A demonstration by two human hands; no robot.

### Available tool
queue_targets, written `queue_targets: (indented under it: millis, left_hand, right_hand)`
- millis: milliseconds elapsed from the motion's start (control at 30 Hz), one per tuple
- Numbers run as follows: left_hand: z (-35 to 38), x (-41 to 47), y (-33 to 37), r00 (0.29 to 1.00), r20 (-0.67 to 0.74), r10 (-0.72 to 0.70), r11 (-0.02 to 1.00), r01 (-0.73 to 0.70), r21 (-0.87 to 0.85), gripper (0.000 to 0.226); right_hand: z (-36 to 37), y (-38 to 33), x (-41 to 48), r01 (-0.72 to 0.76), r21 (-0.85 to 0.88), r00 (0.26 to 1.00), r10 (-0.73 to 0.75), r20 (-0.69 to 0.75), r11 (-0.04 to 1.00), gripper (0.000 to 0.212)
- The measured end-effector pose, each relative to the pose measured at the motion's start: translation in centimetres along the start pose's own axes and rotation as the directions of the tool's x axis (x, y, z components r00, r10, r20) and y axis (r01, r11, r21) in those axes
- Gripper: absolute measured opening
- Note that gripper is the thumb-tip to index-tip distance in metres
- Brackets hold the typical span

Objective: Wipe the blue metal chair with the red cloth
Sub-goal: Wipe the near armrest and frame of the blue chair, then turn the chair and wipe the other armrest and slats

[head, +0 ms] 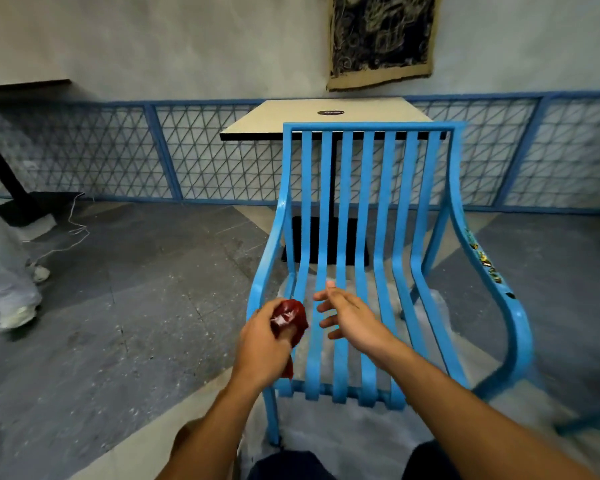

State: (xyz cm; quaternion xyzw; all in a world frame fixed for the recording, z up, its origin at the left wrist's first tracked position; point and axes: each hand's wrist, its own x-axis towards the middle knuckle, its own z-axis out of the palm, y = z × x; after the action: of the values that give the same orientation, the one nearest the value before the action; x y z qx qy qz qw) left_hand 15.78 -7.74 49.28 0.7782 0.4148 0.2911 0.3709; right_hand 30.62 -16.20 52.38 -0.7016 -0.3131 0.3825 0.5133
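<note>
The blue metal chair [368, 216] stands in front of me, with vertical slats that curve from the backrest into the seat and two curved armrests. My left hand [262, 344] grips the bunched red cloth [289, 320] at the front end of the chair's left armrest. A tail of the cloth hangs below the hand. My right hand [347, 315] hovers open over the seat slats, fingers spread, just right of the cloth and apart from it.
A square beige table [291, 119] on a black pedestal stands right behind the chair. A blue mesh railing [160, 150] runs along the wall. A person's legs and white shoes [14, 296] are at the left on the grey floor. The right armrest bears worn stickers [485, 261].
</note>
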Motion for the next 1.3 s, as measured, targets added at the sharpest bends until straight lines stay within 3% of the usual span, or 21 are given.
queue_targets:
  millis: [200, 533, 733, 967, 1100, 1300]
  left_hand:
    - [1.8, -1.4, 3.6, 0.996, 0.075, -0.037, 0.953, 0.058, -0.298, 0.038]
    - [6.9, -4.8, 9.2, 0.980, 0.185, 0.072, 0.907, 0.013, -0.422, 0.043]
    - [11.7, -6.2, 11.6, 0.958, 0.275, 0.080, 0.915, 0.038, -0.402, 0.041]
    - [18.6, -6.0, 15.6, 0.948, 0.301, 0.101, 0.933, 0.014, -0.359, 0.040]
    - [22.2, -4.4, 18.1, 0.948, 0.281, 0.150, 0.943, -0.052, -0.328, 0.044]
    - [27.1, -0.6, 21.7, 0.922, 0.241, 0.302, 0.950, -0.269, -0.161, 0.046]
  right_hand:
    - [-3.7, -0.8, -5.2, 0.052, 0.038, 0.990, -0.046, -0.136, 0.998, 0.051]
    - [-11.6, 0.5, -11.6, 0.169, 0.168, 0.910, -0.089, -0.405, 0.971, 0.051]
    - [-17.6, 3.6, -13.8, 0.282, 0.264, 0.747, -0.039, -0.663, 0.922, 0.051]
    - [-23.0, 9.4, -11.9, 0.253, 0.293, 0.548, 0.113, -0.829, 0.922, 0.048]
    - [-24.2, 11.5, -10.1, 0.211, 0.316, 0.540, 0.159, -0.826, 0.925, 0.048]
    - [-25.6, 13.4, -7.6, 0.207, 0.326, 0.609, 0.139, -0.781, 0.922, 0.057]
